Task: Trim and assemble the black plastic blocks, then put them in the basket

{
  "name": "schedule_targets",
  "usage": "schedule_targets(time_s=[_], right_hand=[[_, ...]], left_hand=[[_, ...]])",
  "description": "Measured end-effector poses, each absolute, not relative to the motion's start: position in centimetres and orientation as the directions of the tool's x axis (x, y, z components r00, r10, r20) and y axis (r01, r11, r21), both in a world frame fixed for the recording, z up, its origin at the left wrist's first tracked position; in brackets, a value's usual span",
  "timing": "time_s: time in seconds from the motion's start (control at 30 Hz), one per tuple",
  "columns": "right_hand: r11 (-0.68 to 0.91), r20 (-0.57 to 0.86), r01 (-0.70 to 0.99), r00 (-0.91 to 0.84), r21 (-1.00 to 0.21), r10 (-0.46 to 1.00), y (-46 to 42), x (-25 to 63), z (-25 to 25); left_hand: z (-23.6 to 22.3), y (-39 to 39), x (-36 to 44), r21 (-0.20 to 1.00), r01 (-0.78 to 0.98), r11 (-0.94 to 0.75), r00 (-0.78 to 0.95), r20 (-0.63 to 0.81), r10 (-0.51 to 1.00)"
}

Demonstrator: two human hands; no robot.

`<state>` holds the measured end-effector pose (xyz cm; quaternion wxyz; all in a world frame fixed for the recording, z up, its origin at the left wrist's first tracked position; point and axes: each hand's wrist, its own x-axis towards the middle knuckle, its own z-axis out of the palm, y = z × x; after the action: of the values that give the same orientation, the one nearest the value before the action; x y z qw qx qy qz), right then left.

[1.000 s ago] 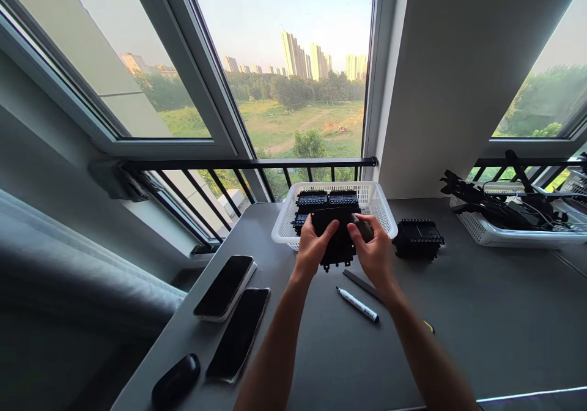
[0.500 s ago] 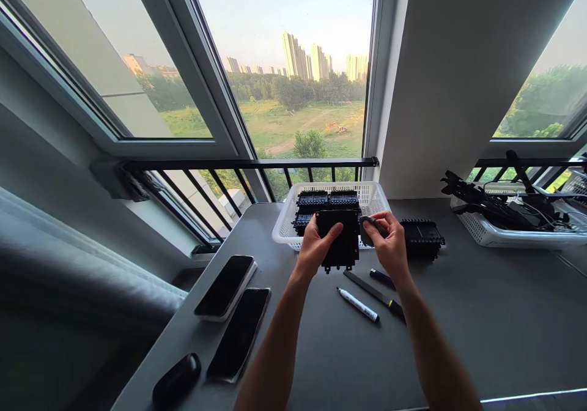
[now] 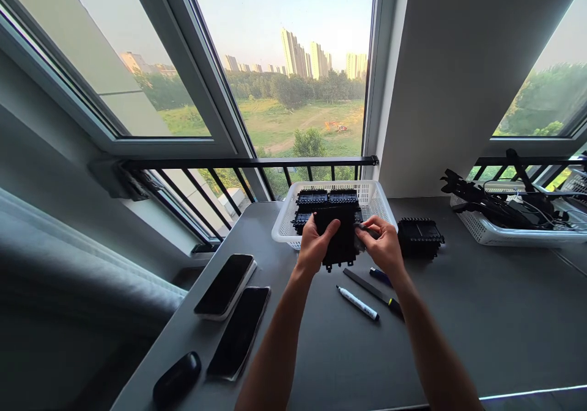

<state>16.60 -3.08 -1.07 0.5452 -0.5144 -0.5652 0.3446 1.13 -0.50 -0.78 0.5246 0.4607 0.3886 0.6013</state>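
Note:
My left hand [image 3: 314, 246] grips a flat black plastic part [image 3: 340, 240] by its left side, thumb across its face; small tabs stick out along its lower edge. At the part's right edge, my right hand [image 3: 383, 243] pinches a small dark grey flat piece [image 3: 360, 243], which looks like a folded pad and meets that edge. Its exact kind is too dark to make out. Just beyond both hands, a white plastic basket [image 3: 285, 230] holds several black ribbed plastic parts [image 3: 314, 198].
Right of the basket lies a black ribbed part [image 3: 419, 236]. Nearer are a flat file [image 3: 367, 285], a marker [image 3: 358, 304] and a dark blue pen-like item [image 3: 380, 275]. Two phones [image 3: 224, 285] and a black case [image 3: 177, 377] sit left. Another basket [image 3: 486, 235] holds cables.
My right hand has moved left, bringing the grey piece against the black part's right edge. The part has tilted slightly in my left hand.

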Motion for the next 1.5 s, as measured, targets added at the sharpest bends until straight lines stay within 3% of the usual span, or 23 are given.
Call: schedule_targets(time_s=[0.17, 0.43, 0.57, 0.67, 0.8, 0.9, 1.07, 1.17, 1.3, 1.5], right_hand=[[0.153, 0.119, 0.277, -0.137, -0.949, 0.983, -3.5, 17.1, -0.7], [0.233, 0.232, -0.013, 0.060, -0.972, 0.971, -3.1, 17.9, -0.1], [0.247, 0.251, 0.048, 0.114, -0.968, 0.961, -2.9, 17.1, -0.6], [0.223, 0.239, 0.143, 0.105, -0.964, 0.965, -2.9, 16.9, -0.8], [0.194, 0.181, 0.289, -0.071, -0.937, 0.981, -3.4, 17.4, -0.8], [0.172, 0.124, 0.304, -0.171, -0.937, 0.977, -3.5, 18.1, -0.6], [0.312, 0.338, 0.240, 0.079, -0.919, 0.938, -3.5, 18.7, -0.1], [0.453, 0.536, 0.342, 0.208, -0.823, 0.818, -3.4, 18.5, 0.2], [0.513, 0.663, 0.523, 0.142, -0.681, 0.735, -3.2, 18.3, -0.3], [0.556, 0.667, 0.612, -0.062, -0.562, 0.742, -2.8, 17.2, -1.6]], left_hand=[[-0.4, 0.4, -0.9, 0.926, -0.360, -0.113, -0.164, 0.056, 0.985], [-0.8, 0.0, -0.3, 0.943, -0.320, -0.088, 0.007, 0.095, 0.995], [-1.2, -0.4, 0.9, 0.958, -0.272, -0.085, 0.132, 0.125, 0.983], [-1.2, -0.4, 1.0, 0.954, -0.282, -0.105, 0.087, 0.134, 0.987], [-1.0, 0.2, 0.5, 0.937, -0.329, -0.117, -0.041, 0.110, 0.993], [-1.2, 0.7, 0.0, 0.931, -0.349, -0.107, -0.055, 0.094, 0.994], [-2.1, 1.1, 0.0, 0.952, -0.288, -0.102, 0.002, 0.107, 0.994], [-2.3, 0.9, 0.5, 0.964, -0.246, -0.099, 0.082, 0.122, 0.989], [-2.3, 0.7, 1.2, 0.973, -0.174, -0.151, 0.131, 0.175, 0.976], [-2.9, 0.8, 1.6, 0.971, -0.142, -0.191, 0.108, 0.207, 0.972]])
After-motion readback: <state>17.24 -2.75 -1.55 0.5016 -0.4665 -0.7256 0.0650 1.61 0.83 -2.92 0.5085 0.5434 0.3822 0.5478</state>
